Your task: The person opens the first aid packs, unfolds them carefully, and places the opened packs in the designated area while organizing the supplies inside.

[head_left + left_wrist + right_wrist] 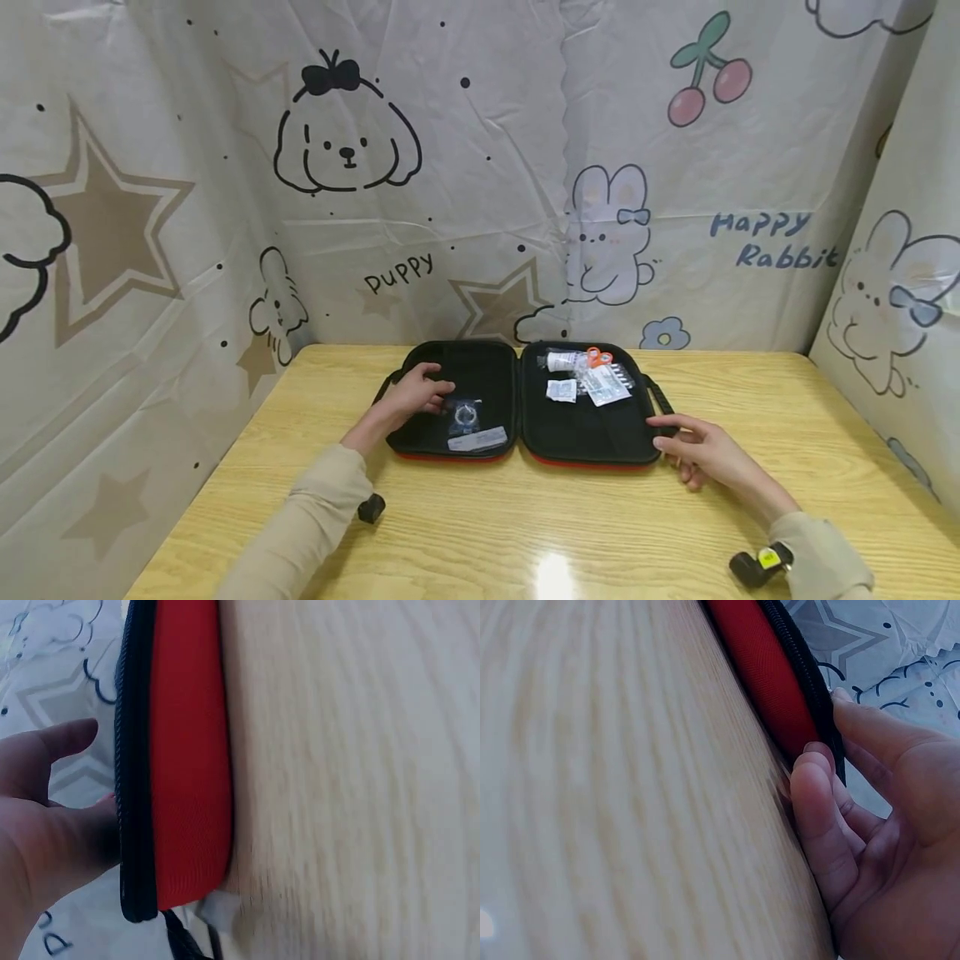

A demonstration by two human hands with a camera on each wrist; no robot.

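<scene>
A black-lined zip case with a red outer shell point(585, 450) lies unfolded flat on the table. My left hand point(416, 392) hovers over its left half with fingers loosely bent, holding nothing visible. Near those fingers are a small clear bag with a coiled item point(466, 414) and a long whitish packet point(477, 439). At the right half's outer corner, my right hand point(705, 450) pinches the case rim; the right wrist view has the thumb point(877, 727) on the zip edge and fingers against the red side. The left fingertips are hidden behind the case in the left wrist view.
In the right half lie orange-handled scissors point(599, 357), a white wrapped roll point(561, 362), a small white packet point(561, 391) and a larger packet point(606, 386). A black handle point(660, 396) sticks out at the right. A printed curtain point(480, 167) hangs behind the wooden table point(465, 525).
</scene>
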